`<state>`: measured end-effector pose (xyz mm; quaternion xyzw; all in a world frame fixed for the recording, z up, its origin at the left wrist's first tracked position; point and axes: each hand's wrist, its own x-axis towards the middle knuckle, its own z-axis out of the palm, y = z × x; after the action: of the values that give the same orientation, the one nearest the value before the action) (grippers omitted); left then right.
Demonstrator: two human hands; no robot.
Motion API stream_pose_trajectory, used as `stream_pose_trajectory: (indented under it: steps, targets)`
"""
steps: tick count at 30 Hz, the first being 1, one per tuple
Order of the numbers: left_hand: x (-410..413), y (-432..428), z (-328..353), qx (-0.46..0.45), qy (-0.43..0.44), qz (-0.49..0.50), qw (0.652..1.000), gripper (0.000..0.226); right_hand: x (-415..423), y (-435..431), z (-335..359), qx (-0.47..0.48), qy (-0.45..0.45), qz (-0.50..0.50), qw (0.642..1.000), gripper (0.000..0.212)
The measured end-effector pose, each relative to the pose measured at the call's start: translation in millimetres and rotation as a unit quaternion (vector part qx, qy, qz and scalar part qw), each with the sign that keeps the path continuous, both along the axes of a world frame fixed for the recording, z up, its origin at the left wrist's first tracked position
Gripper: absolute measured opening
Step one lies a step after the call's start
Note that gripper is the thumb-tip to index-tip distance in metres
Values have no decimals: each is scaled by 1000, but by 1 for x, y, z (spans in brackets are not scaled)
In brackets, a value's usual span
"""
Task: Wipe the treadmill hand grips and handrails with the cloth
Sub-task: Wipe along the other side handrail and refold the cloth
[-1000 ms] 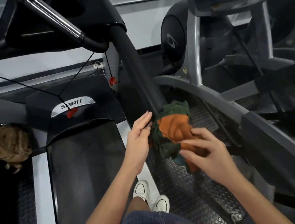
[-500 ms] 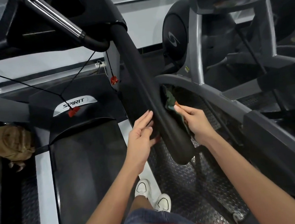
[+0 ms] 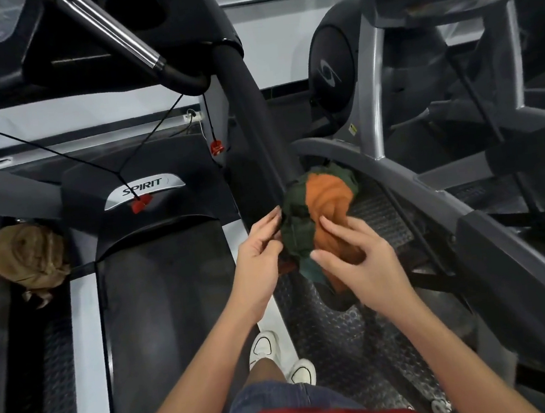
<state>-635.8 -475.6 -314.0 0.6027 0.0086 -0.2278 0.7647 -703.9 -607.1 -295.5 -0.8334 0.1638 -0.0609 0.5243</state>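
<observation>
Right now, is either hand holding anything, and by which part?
The right hand grips the cloth by its lower orange folds, bunched over the handrail end. The left hand touches its green edge; a pinch cannot be told.
</observation>
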Motion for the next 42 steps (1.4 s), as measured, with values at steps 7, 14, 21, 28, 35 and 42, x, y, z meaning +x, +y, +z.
stream_pose_trajectory:
  steps: [7, 14, 21, 28, 35, 42]
  targets:
    - [-2, 1, 3, -11, 8, -4, 1000, 44, 46, -14, -1, 252, 24, -76, 964, 30]
    - [-2, 2, 3, -5, 3, -9, 1000, 43, 10, -18, -13, 284, 82, -172, 940, 10]
    - [14, 6, 3, -11, 26, 11, 1000, 37, -1, -7, 6, -45, -13, 39, 998, 38]
    - [39, 15, 1, 166, -182, -13, 969, 68, 69, -18, 27, -133, 2, 214, 968, 37]
    - [30, -4, 8, 225, -213, -123, 943, 97, 41, -46, 6, 193, -33, -41, 980, 41]
    - [-5, -14, 21, 354, -304, -60, 882, 48, 21, -44, -10, 245, -5, -162, 956, 35]
